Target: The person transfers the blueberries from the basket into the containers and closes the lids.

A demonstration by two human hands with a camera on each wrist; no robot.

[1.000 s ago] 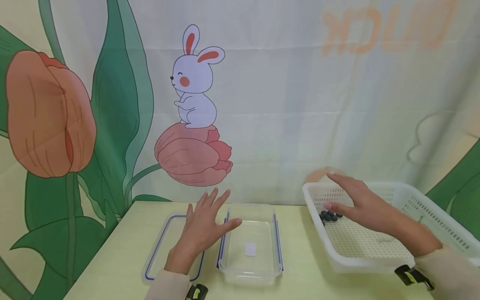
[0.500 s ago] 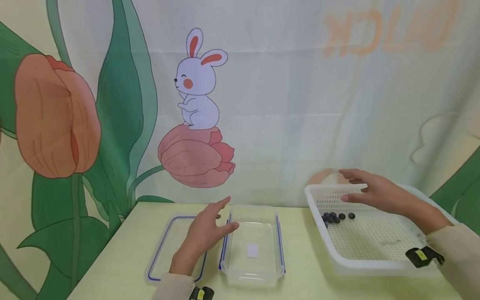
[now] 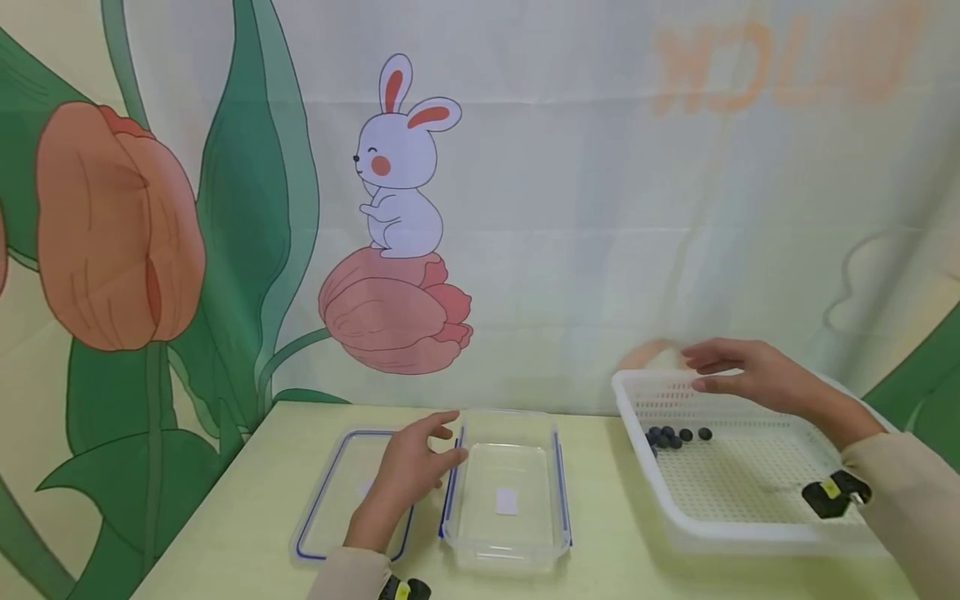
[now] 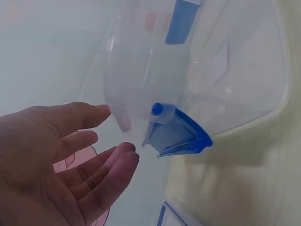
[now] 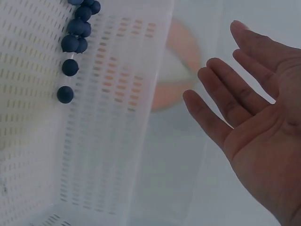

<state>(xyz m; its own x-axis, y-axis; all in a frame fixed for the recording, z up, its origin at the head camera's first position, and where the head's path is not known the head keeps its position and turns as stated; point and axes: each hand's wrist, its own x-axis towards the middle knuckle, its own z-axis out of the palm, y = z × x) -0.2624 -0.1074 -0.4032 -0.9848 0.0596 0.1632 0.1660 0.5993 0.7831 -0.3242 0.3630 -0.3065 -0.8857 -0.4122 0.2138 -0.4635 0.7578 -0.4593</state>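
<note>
My left hand (image 3: 412, 462) hovers over the lid (image 3: 333, 492), a clear one with a blue seal, its thumb close to the clear food container (image 3: 506, 546). In the left wrist view that hand (image 4: 70, 160) has relaxed, part-bent fingers with nothing between them, near the container's blue clip (image 4: 176, 134). My right hand (image 3: 757, 379) hangs above the back of the white plastic basket (image 3: 750, 532). Its fingers spread loosely in the right wrist view, the palm bare. Several blueberries (image 5: 70, 68) lie along the basket's wall, a short way from the fingertips.
The pale yellow table (image 3: 600, 500) carries the lid, container and basket in a row from left to right. Directly behind it hangs a curtain (image 3: 555, 208) printed with a rabbit and tulips. A small white label (image 3: 507, 502) shows in the container.
My left hand's fingers have drawn in from a wide spread and dipped a little. The right hand has shifted slightly right, uncovering more blueberries. The view has swung slightly left.
</note>
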